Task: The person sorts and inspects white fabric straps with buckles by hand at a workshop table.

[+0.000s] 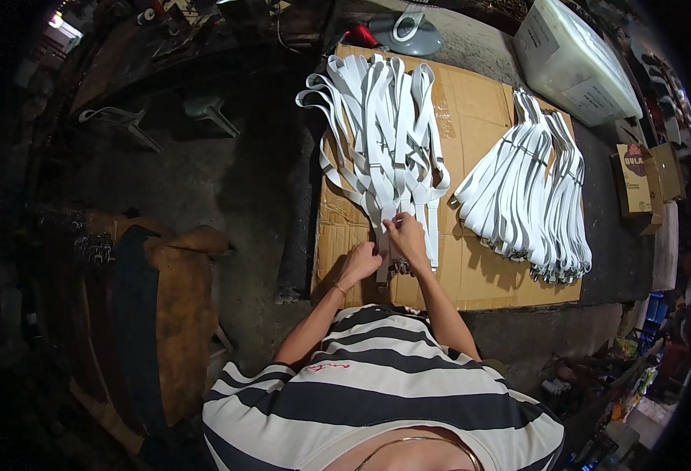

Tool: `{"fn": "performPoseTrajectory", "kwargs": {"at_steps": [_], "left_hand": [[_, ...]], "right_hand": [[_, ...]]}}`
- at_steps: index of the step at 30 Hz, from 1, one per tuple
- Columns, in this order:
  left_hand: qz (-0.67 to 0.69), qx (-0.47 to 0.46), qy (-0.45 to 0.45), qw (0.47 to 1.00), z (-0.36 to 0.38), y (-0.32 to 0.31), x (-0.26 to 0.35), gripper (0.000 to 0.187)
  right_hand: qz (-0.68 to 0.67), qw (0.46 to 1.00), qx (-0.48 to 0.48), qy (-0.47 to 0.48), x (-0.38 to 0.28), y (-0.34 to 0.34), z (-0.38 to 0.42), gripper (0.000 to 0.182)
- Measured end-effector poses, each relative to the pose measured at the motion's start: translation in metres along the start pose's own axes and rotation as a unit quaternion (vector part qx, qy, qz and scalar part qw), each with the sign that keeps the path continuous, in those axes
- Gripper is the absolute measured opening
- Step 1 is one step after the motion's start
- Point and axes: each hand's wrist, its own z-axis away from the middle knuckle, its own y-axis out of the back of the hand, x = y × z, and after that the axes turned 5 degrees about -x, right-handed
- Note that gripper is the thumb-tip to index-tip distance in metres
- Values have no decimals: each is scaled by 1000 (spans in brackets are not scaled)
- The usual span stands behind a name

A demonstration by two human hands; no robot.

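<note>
A loose pile of white elastic suspenders (396, 118) with metal clips and sliders lies on the cardboard-covered table in front of me. My right hand (408, 239) is over the pile's near end, thumb and fingers pinched on a white suspender strap. Just left of it, my left hand (359, 263) is closed with curled fingers beside a hanging strap end; whatever is between those fingertips is hidden. Metal clips show at the near edge, partly under my right hand. To the right lie tied bundles of white suspenders (522, 188), their clips fanned toward me.
Flat cardboard (471, 282) covers the tabletop. A translucent plastic bin (573, 63) stands at the back right, with an open carton (640, 184) near the right side. At the back edge is a grey rounded object (408, 35). Brown material (184, 330) hangs at left.
</note>
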Motion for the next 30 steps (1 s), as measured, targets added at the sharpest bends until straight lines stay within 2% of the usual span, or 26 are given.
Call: {"fn": "performPoseTrajectory", "kwargs": {"at_steps": [2,3,4,6,8,11,13,14,16,17,18,20,22,24,26,28,29,30], "left_hand": [[-22,81,-8,996,4,13,10,29],[19,129,-41,991,-6,13,2,26],[18,127,-39,991,-17,16,1,26],[128,219,-97,962,-44,28,2,24],[120,298,-145,936,-74,42,15,23],[54,330,-143,931,-109,60,41,24],[-104,457,-185,864,-135,60,43,28],[-103,457,-186,864,-148,61,42,28],[20,326,-97,940,-155,65,46,26],[137,289,-91,943,-157,63,47,23],[136,285,-87,945,-157,63,44,23],[276,232,-119,925,-157,66,39,22],[271,253,-143,918,-152,69,38,19],[370,202,-157,893,-146,71,40,16],[394,176,-121,894,-138,73,45,17],[498,88,-97,857,-133,75,53,13],[542,5,-107,834,-127,80,52,9],[542,2,-105,833,-126,80,54,9]], "right_hand": [[3,1000,31,-3,-9,11,1,36],[-6,998,56,16,-10,16,-3,34],[-14,996,80,34,-9,19,-9,33],[-8,996,85,33,-8,21,-29,30],[-22,986,143,80,-12,25,-54,30],[36,977,179,108,-17,26,-93,34],[69,978,172,94,-22,26,-103,36],[103,977,166,82,-26,26,-108,38],[118,980,149,58,-34,31,-107,37],[105,981,149,67,-34,31,-108,36],[92,982,150,76,-33,30,-109,36],[52,988,135,56,-31,32,-111,36],[13,992,118,33,-25,34,-114,36],[-188,978,94,-3,-15,37,-115,36],[-367,929,33,-43,-1,36,-117,25],[-453,889,32,-55,-9,45,-108,22],[-452,889,33,-58,-7,47,-107,22],[-516,853,0,-78,-4,49,-106,21]]}}
